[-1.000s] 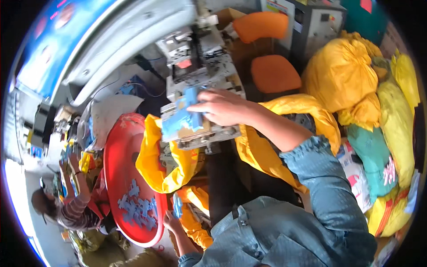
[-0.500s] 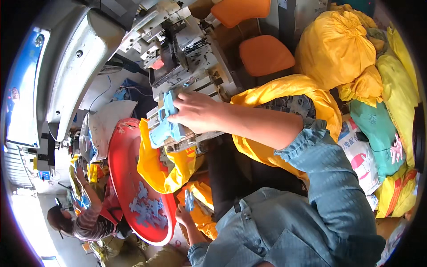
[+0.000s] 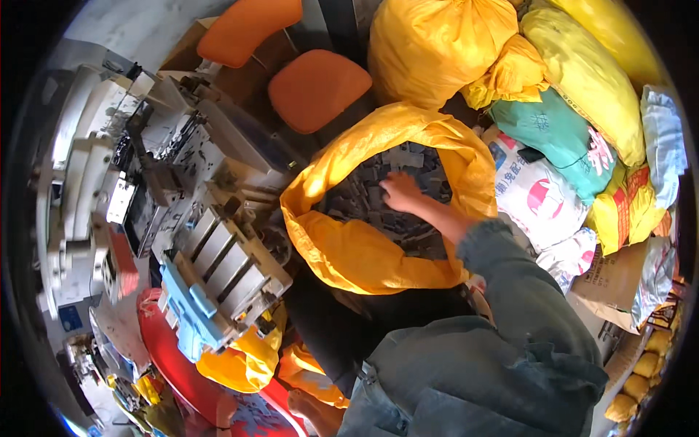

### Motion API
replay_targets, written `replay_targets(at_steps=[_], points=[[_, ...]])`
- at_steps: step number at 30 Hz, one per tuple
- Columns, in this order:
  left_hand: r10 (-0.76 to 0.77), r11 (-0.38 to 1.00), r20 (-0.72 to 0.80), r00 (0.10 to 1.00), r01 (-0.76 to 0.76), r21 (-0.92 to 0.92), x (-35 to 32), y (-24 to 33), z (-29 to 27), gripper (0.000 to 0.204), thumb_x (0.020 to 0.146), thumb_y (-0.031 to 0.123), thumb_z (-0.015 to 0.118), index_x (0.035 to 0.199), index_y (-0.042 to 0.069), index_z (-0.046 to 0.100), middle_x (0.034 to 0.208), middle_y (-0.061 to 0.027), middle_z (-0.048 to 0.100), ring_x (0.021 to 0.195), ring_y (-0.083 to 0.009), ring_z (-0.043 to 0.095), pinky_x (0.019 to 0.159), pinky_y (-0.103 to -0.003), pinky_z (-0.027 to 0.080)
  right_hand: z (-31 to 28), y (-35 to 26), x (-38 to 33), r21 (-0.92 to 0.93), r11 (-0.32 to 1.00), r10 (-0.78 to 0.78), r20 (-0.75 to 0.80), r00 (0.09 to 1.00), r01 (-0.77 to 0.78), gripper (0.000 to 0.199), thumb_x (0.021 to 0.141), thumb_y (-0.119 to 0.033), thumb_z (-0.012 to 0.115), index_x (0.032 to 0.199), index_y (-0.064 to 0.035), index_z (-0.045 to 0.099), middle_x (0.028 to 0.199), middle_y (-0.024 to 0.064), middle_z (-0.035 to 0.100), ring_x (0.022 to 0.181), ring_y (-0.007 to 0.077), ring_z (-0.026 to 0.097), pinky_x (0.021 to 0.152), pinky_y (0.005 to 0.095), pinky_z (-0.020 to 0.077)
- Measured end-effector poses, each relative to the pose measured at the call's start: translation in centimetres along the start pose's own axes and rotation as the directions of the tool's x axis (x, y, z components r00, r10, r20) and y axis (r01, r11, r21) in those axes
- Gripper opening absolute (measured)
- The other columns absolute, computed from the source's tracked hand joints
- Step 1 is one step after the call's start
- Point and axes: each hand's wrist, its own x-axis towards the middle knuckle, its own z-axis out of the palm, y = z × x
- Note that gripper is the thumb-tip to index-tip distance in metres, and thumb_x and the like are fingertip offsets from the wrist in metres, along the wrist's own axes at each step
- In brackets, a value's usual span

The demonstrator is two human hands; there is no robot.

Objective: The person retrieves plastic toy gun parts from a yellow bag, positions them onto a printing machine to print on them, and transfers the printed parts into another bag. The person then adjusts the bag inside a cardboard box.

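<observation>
My right hand (image 3: 402,193) reaches into a wide, rolled-down yellow sack (image 3: 378,273). Its fingers are curled over a heap of small grey parts (image 3: 364,191) inside; whether a part is between them is hidden. At the lower edge, part of my left hand (image 3: 304,404) shows beside the red basin (image 3: 171,349), its fingers not clear enough to read. A light blue plastic piece (image 3: 191,309) rests on the outer side of the slotted metal fixture (image 3: 224,266) on the machine, with neither hand on it. Blue pieces (image 3: 255,416) lie in the basin.
The machine bed (image 3: 182,138) stands at left. An orange chair (image 3: 320,87) is behind the sack. Full yellow sacks (image 3: 444,51), a green sack (image 3: 546,138) and a white bag (image 3: 535,197) are piled at far right, a cardboard box (image 3: 608,284) nearer. Yellow cloth (image 3: 244,360) hangs below the fixture.
My right hand has let go of the light blue piece at the fixture and moved right into the yellow sack. The view has turned right, and my left hand is now lower in it.
</observation>
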Motion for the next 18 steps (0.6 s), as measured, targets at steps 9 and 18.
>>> replay_targets(at_steps=[9, 18], points=[[-0.042, 0.998, 0.244, 0.969, 0.052, -0.035, -1.9, 1.3, -3.9, 0.023, 0.078, 0.019, 0.053, 0.059, 0.007, 0.058, 0.057, -0.0091, 0.058, 0.048, -0.0204, 0.053, 0.047, -0.032, 0.043, 7.3, 5.3, 16.7, 0.304, 0.923, 0.346, -0.383, 0.856, -0.237, 0.041, 0.091, -0.017, 0.04, 0.131, -0.0058, 0.041, 0.137, 0.019, 0.036, 0.126, 0.0315, 0.036, 0.103, 0.0404, 0.0312], [0.453, 0.665, 0.524, 0.721, -0.665, 0.341, 0.3, -1.4, -4.7, 0.005, 0.077, 0.011, 0.057, 0.075, 0.007, 0.059, 0.064, -0.0084, 0.058, 0.058, -0.0222, 0.058, 0.052, -0.034, 0.047, 4.7, 6.2, 14.4, 0.311, 0.942, 0.231, -0.325, 0.917, -0.127, 0.04, 0.09, -0.019, 0.045, 0.127, -0.0053, 0.044, 0.134, 0.0173, 0.041, 0.122, 0.0324, 0.04, 0.101, 0.0402, 0.0322]])
